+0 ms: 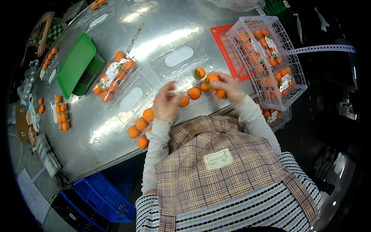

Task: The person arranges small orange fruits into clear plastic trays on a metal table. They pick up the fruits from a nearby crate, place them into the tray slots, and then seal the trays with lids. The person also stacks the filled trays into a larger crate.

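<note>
My right hand (230, 89) grips an orange persimmon (212, 78) between thumb and fingers, above the near edge of the metal table. Another persimmon (221, 94) shows just under that hand. My left hand (166, 103) hovers to the left with its fingers apart and partly blurred, close beside a persimmon (184, 101). Between the hands lie a persimmon (194, 92) and one with its green calyx showing (199, 73). Left of my left wrist, several persimmons (141, 123) sit in a clear plastic tray, partly hidden by my sleeve.
A filled, labelled clamshell pack (114, 75) lies beside a tilted green basket (77, 63). At right, a clear crate (284, 101) of packs stands by a red crate (228, 50). Blue crates (104, 199) are below the table. Another person's arm (47, 29) shows far left.
</note>
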{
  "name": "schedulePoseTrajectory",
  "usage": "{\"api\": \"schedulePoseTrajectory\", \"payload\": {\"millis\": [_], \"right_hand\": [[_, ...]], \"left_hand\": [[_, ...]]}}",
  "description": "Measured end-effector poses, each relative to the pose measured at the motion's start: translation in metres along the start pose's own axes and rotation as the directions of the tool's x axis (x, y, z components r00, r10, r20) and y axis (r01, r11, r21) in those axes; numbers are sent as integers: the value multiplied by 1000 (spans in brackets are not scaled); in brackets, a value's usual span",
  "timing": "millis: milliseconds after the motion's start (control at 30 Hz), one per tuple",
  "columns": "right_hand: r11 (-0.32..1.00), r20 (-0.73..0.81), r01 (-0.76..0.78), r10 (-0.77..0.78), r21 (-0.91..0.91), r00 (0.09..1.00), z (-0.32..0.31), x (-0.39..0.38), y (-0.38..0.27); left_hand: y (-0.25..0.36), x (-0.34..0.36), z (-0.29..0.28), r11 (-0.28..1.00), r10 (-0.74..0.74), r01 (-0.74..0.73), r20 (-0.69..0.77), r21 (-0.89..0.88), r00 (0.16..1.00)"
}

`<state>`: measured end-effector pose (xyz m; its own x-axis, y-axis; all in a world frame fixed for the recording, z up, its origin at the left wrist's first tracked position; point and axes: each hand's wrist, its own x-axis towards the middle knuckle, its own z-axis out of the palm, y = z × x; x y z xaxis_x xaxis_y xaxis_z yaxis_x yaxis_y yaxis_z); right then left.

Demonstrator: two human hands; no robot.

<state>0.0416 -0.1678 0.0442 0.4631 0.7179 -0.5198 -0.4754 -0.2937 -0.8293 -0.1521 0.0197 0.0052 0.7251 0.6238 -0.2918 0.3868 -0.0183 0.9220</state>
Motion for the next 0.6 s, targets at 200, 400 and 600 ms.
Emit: {"api": "schedulePoseTrajectory", "payload": {"millis": [200, 400, 600], "right_hand": [[454, -164, -6, -309, -891, 937, -35, 52, -17], [264, -42, 33, -273, -964, 961, -33, 90, -13], [454, -91, 50, -284, -890, 955, -55, 100, -3]], "left_hand": [[-17, 27, -6, 871, 98, -75, -23, 486, 995], [-12, 39, 20, 845, 117, -149, 94, 513, 989], [17, 76, 58, 750, 318, -375, 201, 544, 927]]}}
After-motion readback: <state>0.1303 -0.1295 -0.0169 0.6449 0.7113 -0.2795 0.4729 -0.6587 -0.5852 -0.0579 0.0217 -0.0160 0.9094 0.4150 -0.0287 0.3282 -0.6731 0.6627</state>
